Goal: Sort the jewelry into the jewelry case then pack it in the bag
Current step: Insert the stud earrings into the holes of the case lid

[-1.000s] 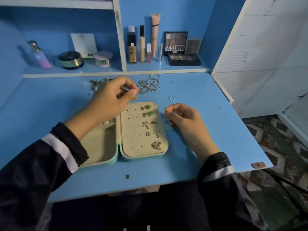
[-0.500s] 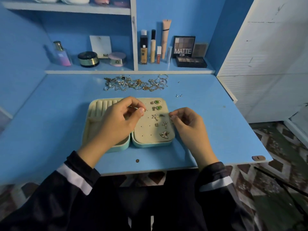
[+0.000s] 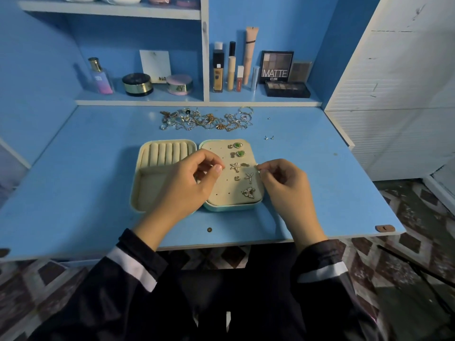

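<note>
Jewelry [image 3: 206,120] lies mostly in a tangled heap at the back of the counter [image 3: 86,168], well apart from the open jewelry case [image 3: 231,206] in front of you; several earrings [image 3: 238,149] already sit pinned in the perforated panel [image 3: 221,190] of its right half, while the ring rolls [image 3: 167,152] in its left half look bare; your left hand [image 3: 187,185] hovers over the panel with thumb and forefinger pinched on what I judge to be a small stud [image 3: 222,167], though it is too tiny to be sure; your right hand [image 3: 283,183] has its fingertips drawn together at the panel's right edge, and whether anything sits between them I cannot tell; these pieces are light, hard and slippery, with thin posts that could bend, so hold each by its decorated face and steer the post straight into a hole; chains in the heap will likely snag, so lift them singly; two loose studs [image 3: 269,137] lie just beyond the case, easy to flick off the smooth blue surface; a shelf [image 3: 147,96] of cosmetics runs behind, and the patterned floor [image 3: 406,217] would hide anything dropped; no bag is in view.
</note>
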`<state>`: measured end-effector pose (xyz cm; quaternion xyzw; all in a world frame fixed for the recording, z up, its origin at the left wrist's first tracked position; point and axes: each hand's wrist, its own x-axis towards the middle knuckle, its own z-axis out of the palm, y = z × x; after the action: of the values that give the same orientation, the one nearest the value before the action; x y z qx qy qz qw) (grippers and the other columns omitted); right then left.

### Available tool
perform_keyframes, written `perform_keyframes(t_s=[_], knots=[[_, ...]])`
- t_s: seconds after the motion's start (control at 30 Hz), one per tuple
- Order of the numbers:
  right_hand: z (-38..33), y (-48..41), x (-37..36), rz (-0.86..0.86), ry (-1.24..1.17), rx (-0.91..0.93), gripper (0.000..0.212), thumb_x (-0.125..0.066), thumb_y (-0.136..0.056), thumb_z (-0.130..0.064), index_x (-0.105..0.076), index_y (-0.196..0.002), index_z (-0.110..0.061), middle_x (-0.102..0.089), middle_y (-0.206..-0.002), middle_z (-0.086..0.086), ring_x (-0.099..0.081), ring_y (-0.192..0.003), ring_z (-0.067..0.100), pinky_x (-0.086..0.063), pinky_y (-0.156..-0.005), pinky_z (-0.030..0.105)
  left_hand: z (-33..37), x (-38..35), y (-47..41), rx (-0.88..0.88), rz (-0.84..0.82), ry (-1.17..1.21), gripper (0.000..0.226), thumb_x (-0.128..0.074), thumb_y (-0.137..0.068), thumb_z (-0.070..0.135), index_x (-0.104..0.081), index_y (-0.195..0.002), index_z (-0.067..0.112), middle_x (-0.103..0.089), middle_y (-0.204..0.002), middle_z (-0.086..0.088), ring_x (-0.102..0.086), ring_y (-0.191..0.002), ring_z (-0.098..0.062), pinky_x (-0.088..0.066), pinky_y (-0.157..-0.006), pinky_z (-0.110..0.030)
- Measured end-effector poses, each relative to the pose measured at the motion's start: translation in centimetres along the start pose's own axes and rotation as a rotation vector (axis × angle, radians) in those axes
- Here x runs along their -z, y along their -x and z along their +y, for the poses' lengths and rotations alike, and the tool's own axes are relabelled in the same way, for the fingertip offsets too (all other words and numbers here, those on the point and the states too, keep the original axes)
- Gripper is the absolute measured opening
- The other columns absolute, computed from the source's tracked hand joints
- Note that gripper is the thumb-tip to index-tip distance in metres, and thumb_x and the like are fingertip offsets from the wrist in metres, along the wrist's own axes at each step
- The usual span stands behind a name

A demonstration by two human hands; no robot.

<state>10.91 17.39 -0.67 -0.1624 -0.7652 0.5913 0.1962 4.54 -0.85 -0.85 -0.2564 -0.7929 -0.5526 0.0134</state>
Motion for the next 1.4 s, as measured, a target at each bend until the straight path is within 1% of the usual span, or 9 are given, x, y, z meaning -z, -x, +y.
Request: perform_keyframes(t_s=[0.17,0.3,0.43,0.53,0.6,0.83,0.97,1.17,1.4], knots=[[-0.5,0.0,0.2,-0.011,-0.155,-0.031,0.015,-0.057,-0.093,-0.004,-0.069,-0.088,-0.011,-0.070,-0.093,0.019,-0.056,-0.077,0.017,-0.047,-0.072,0.033,0.6,0.1,0.4,-0.019,-0.048,-0.018,0.015,-0.061,-0.095,0.011,-0.064,-0.091,0.025,-0.067,-0.088,0.015,-0.062,-0.086,-0.007,-0.048,-0.078,-0.018],[-1.0,0.3,0.2,-0.015,-0.223,-0.007,0.012,-0.057,-0.094,-0.004,-0.069,-0.093,-0.007,-0.072,-0.096,0.013,-0.064,-0.086,0.015,-0.054,-0.084,0.038,0.9,0.1,0.5,-0.020,-0.098,-0.013,0.011,-0.061,-0.095,0.010,-0.066,-0.093,0.019,-0.066,-0.087,0.014,-0.061,-0.084,-0.005,-0.046,-0.075,-0.014],[-1.4,0.4,-0.1,-0.008,-0.268,0.021,0.011,-0.057,-0.094,-0.002,-0.068,-0.094,-0.003,-0.072,-0.098,0.011,-0.065,-0.088,0.015,-0.054,-0.086,0.042,1.2,0.3,0.6,-0.040,-0.112,-0.030,0.009,-0.062,-0.094,0.012,-0.068,-0.094,0.019,-0.067,-0.090,0.014,-0.062,-0.084,-0.010,-0.048,-0.073,-0.018],[-1.5,0.5,-0.2,-0.012,-0.277,0.030,0.011,-0.057,-0.094,-0.003,-0.067,-0.094,-0.004,-0.073,-0.098,0.007,-0.066,-0.088,0.014,-0.055,-0.085,0.041,1.1,0.4,0.7,-0.059,-0.141,-0.051,0.008,-0.063,-0.094,0.019,-0.068,-0.094,0.025,-0.069,-0.093,0.009,-0.062,-0.082,-0.019,-0.052,-0.077,-0.034],[-1.6,0.5,-0.3,-0.011,-0.280,0.031,0.011,-0.057,-0.094,-0.003,-0.068,-0.093,-0.006,-0.073,-0.097,0.006,-0.065,-0.088,0.014,-0.055,-0.085,0.040,1.1,0.4,0.7,-0.078,-0.152,-0.053,0.007,-0.062,-0.093,0.024,-0.068,-0.094,0.026,-0.069,-0.094,0.007,-0.062,-0.082,-0.020,-0.051,-0.078,-0.038],[-1.6,0.5,-0.3,-0.027,-0.318,0.040,0.012,-0.056,-0.094,-0.001,-0.067,-0.091,-0.006,-0.074,-0.094,0.000,-0.066,-0.086,0.009,-0.055,-0.079,0.029,1.1,0.3,0.4,-0.165,-0.178,-0.114,0.009,-0.065,-0.093,0.010,-0.068,-0.092,0.018,-0.064,-0.094,0.008,-0.059,-0.090,-0.013,-0.044,-0.078,-0.019],[-1.4,0.5,-0.3,-0.032,-0.324,0.044,0.013,-0.056,-0.094,-0.002,-0.068,-0.091,-0.008,-0.073,-0.092,-0.001,-0.065,-0.084,0.011,-0.055,-0.076,0.029,1.0,0.2,0.3,-0.155,-0.156,-0.122,0.010,-0.065,-0.093,0.011,-0.069,-0.091,0.021,-0.064,-0.094,0.010,-0.060,-0.091,-0.014,-0.046,-0.079,-0.021],[-1.4,0.5,-0.3,-0.033,-0.340,0.050,0.013,-0.056,-0.094,-0.002,-0.067,-0.090,-0.008,-0.074,-0.094,0.001,-0.064,-0.085,0.013,-0.055,-0.076,0.027,1.0,0.2,0.4,-0.149,-0.190,-0.096,0.007,-0.062,-0.090,0.021,-0.067,-0.090,0.025,-0.064,-0.092,0.010,-0.060,-0.089,-0.018,-0.048,-0.080,-0.037],[-1.3,0.4,-0.4,-0.033,-0.346,0.052,0.013,-0.057,-0.094,-0.001,-0.067,-0.090,-0.008,-0.074,-0.095,-0.001,-0.066,-0.087,0.012,-0.056,-0.078,0.028,1.0,0.0,0.4,-0.173,-0.153,-0.122,0.005,-0.067,-0.091,0.015,-0.071,-0.091,0.019,-0.065,-0.093,0.010,-0.060,-0.089,-0.012,-0.049,-0.078,-0.026]])
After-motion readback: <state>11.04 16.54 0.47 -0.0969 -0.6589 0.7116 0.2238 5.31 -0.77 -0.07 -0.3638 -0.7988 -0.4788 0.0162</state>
